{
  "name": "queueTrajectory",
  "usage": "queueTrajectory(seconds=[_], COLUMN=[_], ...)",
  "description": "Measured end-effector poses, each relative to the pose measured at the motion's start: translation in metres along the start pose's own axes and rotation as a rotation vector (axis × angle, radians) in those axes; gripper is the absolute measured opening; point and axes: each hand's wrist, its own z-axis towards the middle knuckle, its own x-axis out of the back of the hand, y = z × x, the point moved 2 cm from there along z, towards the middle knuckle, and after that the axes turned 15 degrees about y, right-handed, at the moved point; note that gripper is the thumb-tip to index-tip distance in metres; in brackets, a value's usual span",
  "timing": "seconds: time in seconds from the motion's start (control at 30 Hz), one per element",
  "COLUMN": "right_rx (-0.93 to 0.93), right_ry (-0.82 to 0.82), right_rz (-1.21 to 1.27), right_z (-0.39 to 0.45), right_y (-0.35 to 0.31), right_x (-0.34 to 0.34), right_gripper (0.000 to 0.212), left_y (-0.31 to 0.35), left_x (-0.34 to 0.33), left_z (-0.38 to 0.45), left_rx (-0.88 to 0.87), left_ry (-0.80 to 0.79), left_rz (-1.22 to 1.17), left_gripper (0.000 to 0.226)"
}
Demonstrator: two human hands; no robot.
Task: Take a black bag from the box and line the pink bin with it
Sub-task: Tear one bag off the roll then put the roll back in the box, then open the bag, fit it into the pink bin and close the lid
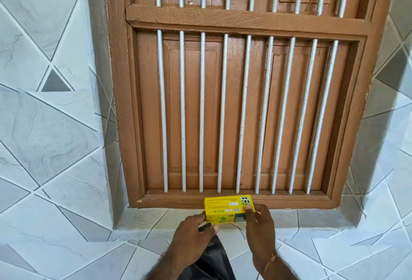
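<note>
Setting: white and grey tiled wall (pixel 44 123) with a triangle pattern, on both sides of a recessed window.
Window: brown wooden shutters (pixel 234 105), closed, behind a row of upright white bars (pixel 201 112) set in a brown frame.
Ledge: tiled sill (pixel 312 217) runs along the foot of the window frame.
Box: small yellow box (pixel 227 209) sits on the sill, just in front of the bottom rail of the frame, its printed long face turned up toward the camera; a dark opening shows at its lower right corner.
Left hand (pixel 191 235): reaches in from the bottom of the view, back of the hand up, fingers curled closed. The knuckles touch the left end of the box, and the thumb and fingers pinch the top of the black bag.
Black bag (pixel 211 257): a dark, crumpled length hangs down from the left hand's grip, between the two forearms, and runs out of the bottom edge of the view.
Right hand (pixel 259 224): comes in from the lower right, wrist bent slightly inward, a thin thread band on the wrist. Thumb lies against the box's front right corner and the fingers wrap its right end, so the hand is partly closed around the box.
Pink bin: not in view.
</note>
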Motion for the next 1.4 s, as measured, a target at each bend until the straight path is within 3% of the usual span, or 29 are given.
queueTrajectory(seconds=[0.13, 0.27, 0.4, 0.47, 0.53, 0.6, 0.63, 0.7, 0.8, 0.9, 1.0, 1.07, 1.13, 1.2, 1.3, 1.4], right_rx=[0.053, 0.06, -0.044, -0.021, 0.027, 0.079, 0.079, 0.065, 0.127, 0.049, 0.033, -0.056, -0.067, -0.073, -0.151, -0.303], right_ry=[-0.028, -0.074, -0.158, -0.122, -0.142, -0.351, -0.489, -0.717, -0.643, -0.634, -0.654, -0.61, -0.623, -0.62, -0.517, -0.466], right_rz=[-0.203, -0.299, -0.409, -0.378, -0.259, -0.158, -0.143, -0.103, -0.166, -0.232, -0.301, -0.335, -0.484, -0.542, -0.415, -0.192], right_z=[0.005, 0.013, 0.018, 0.01, -0.01, -0.042, -0.059, -0.082, -0.101, -0.119, -0.142, -0.153, -0.159, -0.163, -0.17, -0.175], right_y=[0.014, 0.014, 0.016, 0.012, 0.008, 0.006, 0.004, 0.006, 0.014, 0.024, 0.03, 0.039, 0.049, 0.057, 0.051, 0.032], right_x=[-0.007, -0.016, -0.021, -0.015, -0.008, -0.006, -0.007, -0.015, -0.029, -0.031, -0.021, -0.01, 0.005, 0.019, 0.037, 0.043], right_gripper=[0.017, 0.025, 0.057, 0.062, 0.073, 0.098, 0.101, 0.076, 0.045, 0.015, 0.027, 0.025, 0.009, 0.019, 0.03, 0.029], left_y=[-0.007, -0.003, -0.01, -0.011, -0.005, 0.009, 0.018, 0.039, 0.068, 0.087, 0.098, 0.093, 0.077, 0.055, 0.025, 0.015], left_x=[0.0, -0.006, -0.001, 0.011, 0.027, 0.042, 0.047, 0.053, 0.072, 0.099, 0.136, 0.163, 0.19, 0.206, 0.202, 0.17], left_z=[0.016, 0.037, 0.045, 0.043, 0.037, 0.031, 0.027, 0.022, 0.017, 0.021, 0.035, 0.051, 0.067, 0.076, 0.05, -0.021], left_rx=[0.054, 0.086, 0.104, 0.103, 0.149, 0.234, 0.285, 0.351, 0.413, 0.418, 0.386, 0.344, 0.292, 0.211, 0.129, -0.067], left_ry=[0.054, -0.021, 0.054, 0.174, 0.335, 0.456, 0.458, 0.396, 0.321, 0.299, 0.339, 0.474, 0.668, 0.769, 0.792, 0.84], left_rz=[0.065, 0.159, 0.189, 0.122, -0.058, -0.292, -0.401, -0.581, -0.754, -0.915, -0.956, -0.92, -0.82, -0.524, -0.136, -0.113], left_gripper=[0.033, 0.036, 0.033, 0.016, 0.015, 0.013, 0.015, 0.015, 0.014, 0.016, 0.016, 0.014, 0.016, 0.029, 0.05, 0.023])
